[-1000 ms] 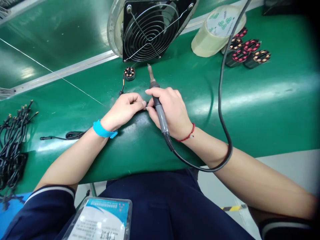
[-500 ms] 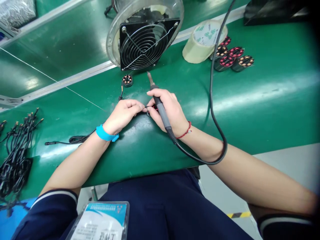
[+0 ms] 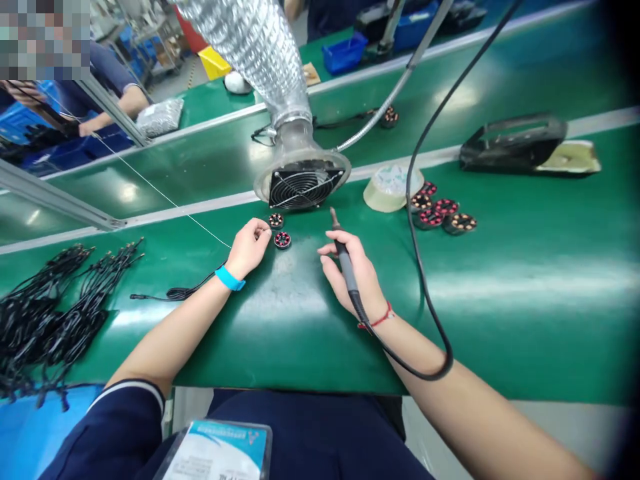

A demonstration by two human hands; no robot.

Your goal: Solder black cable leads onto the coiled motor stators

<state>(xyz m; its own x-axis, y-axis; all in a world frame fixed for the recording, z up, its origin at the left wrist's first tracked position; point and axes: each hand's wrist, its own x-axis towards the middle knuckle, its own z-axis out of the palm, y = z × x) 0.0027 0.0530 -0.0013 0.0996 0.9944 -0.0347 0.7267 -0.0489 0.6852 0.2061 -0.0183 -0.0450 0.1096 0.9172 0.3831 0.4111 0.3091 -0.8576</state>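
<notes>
Soldering iron [image 3: 347, 264] is gripped in the right hand [image 3: 367, 283], pointing toward the black fan [image 3: 301, 189]; the left hand [image 3: 249, 247] is curled beside the red coil ring [image 3: 283, 241], but its hold I cannot tell.

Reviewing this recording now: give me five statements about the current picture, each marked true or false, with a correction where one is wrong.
1. The right hand holds the soldering iron. True.
2. The tip of the soldering iron touches the red-wound coil. False: the two are apart, and the coil lies on the green bench.
3. The red-wound coil lies between the two hands. True.
4. The blue wristband is on the right wrist. False: it is on the left wrist.
5. The tape roll stands to the right of the fan in the picture. True.
</notes>
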